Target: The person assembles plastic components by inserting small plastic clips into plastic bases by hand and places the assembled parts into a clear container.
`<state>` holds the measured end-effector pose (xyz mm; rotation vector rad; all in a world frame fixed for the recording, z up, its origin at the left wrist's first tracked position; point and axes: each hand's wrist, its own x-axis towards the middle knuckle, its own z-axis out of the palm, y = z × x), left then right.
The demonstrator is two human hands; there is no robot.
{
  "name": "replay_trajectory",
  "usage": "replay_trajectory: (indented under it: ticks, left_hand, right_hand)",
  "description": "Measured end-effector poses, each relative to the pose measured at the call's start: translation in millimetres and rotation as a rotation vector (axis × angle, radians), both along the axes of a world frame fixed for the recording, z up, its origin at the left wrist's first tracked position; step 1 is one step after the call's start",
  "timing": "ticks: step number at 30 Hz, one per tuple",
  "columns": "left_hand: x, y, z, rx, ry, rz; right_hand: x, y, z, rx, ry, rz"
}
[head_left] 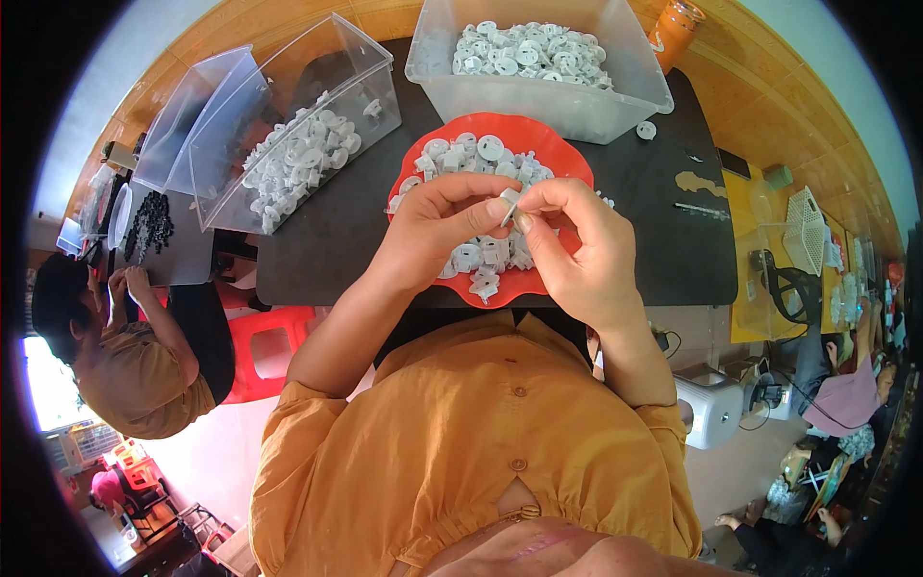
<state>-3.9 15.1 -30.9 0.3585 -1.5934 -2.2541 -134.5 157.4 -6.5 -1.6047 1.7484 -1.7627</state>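
Observation:
Above a red scalloped plate, both hands meet at a small white plastic part. My left hand pinches it between thumb and fingertips. From the other side my right hand closes thumb and index finger on the part's edge; the fingertips hide much of its shape. Heaped on the plate are many white plastic pieces, round discs and small housings, some showing below my hands.
A big translucent bin of white pieces stands behind the plate. To the left, a tilted clear box holds more. One loose disc lies on the dark table. An orange container stands at the back; a co-worker sits at left.

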Motion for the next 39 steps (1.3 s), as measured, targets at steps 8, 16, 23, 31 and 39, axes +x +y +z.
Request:
replay_trajectory:
  ticks: [8,16,23,31,39]
  left_hand:
    - [2.6,1.5,-0.5,0.046,0.043,-0.001]
    - [1.0,6.1,0.3,0.141,0.132,-0.001]
    - [-2.7,20.8,-0.1,0.3,0.189,0.016]
    - [-3.6,25.7,-4.5,0.259,0.205,0.094]
    - [0.5,23.2,-7.2,0.193,0.163,0.085]
  right_hand:
    - [0.0,1.0,1.8,0.034,-0.027,-0.003]
    - [-2.0,-1.1,-5.9,-0.005,-0.332,0.092]
    - [1.1,-4.1,-23.4,-0.073,-0.506,0.101]
    - [4.3,-3.9,-31.8,-0.085,-0.574,0.125]
    - [12.6,-3.8,-28.8,-0.052,-0.601,0.117]
